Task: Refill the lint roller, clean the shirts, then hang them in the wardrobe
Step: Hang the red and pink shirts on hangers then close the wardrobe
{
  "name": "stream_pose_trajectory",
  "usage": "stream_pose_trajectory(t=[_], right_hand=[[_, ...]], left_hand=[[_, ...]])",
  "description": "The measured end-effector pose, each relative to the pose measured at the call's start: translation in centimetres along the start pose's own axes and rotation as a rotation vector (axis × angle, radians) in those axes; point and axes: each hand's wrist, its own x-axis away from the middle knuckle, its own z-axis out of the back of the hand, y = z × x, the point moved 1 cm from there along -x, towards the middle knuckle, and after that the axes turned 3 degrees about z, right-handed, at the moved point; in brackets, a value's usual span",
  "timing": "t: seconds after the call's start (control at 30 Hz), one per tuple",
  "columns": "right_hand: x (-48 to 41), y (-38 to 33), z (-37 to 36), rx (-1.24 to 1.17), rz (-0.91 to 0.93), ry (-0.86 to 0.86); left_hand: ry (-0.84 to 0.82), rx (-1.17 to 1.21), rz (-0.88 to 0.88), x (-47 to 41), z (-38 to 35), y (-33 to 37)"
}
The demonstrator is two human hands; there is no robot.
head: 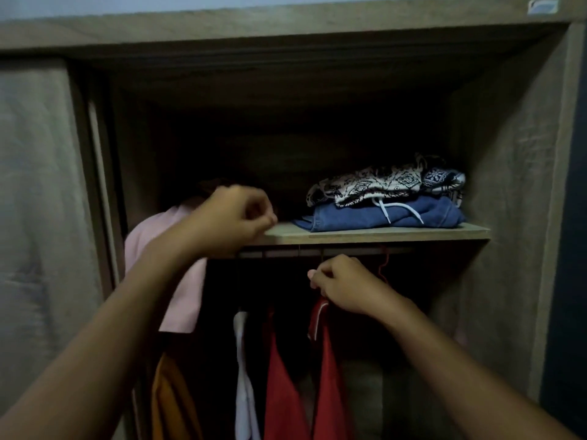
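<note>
I face an open wardrobe with a shelf (444, 231) and a hanging rail (286, 251) just under it. My left hand (235, 217) is raised at the shelf's front edge, fingers curled, with a pink shirt (187, 296) behind and below it; whether the hand grips the shirt or its hanger is hidden. My right hand (346, 284) is closed on the top of a red shirt (327, 376) just below the rail. A second red garment (282, 385), a white one (243, 376) and an orange one (173, 401) hang to the left.
On the shelf lie folded blue jeans (381, 215) with a patterned black-and-white garment (390, 182) on top. The wardrobe's sliding door (41, 217) stands at the left and its side wall (514, 201) at the right. A red hanger hook (385, 262) sits on the rail.
</note>
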Motion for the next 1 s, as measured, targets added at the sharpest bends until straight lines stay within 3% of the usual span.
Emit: stream_pose_trajectory(t=[0.07,0.13,0.23,0.43,0.6,0.77,0.9,1.0], right_hand=[[0.3,-2.5,1.2,-0.02,0.089,-0.017],[0.4,-4.7,2.3,-0.013,0.184,-0.013],[-0.2,-7.1,3.5,-0.02,0.292,0.039],[-3.0,-9.0,4.7,-0.025,0.321,0.147],[-4.5,-9.5,4.1,-0.023,0.276,0.159],[-5.5,-10.1,3.3,-0.102,0.186,0.376],[-7.0,-11.6,3.2,-0.08,0.098,0.291],[-7.7,-13.5,3.6,-0.147,0.008,0.165]], left_hand=[[0.175,-0.126,0.102,-2.6,1.9,-2.1],[0.206,-0.221,0.309,-5.0,2.8,-5.0],[0.059,-0.366,0.578,-6.2,3.1,-8.2],[-0.193,-0.436,0.66,-5.5,2.3,-9.9],[-0.097,-0.401,0.563,-3.8,2.2,-9.1],[-0.072,-0.414,0.282,0.3,1.8,-5.0],[-0.089,-0.427,0.027,3.6,1.7,-2.7],[-0.123,-0.292,-0.158,5.9,1.8,-1.5]])
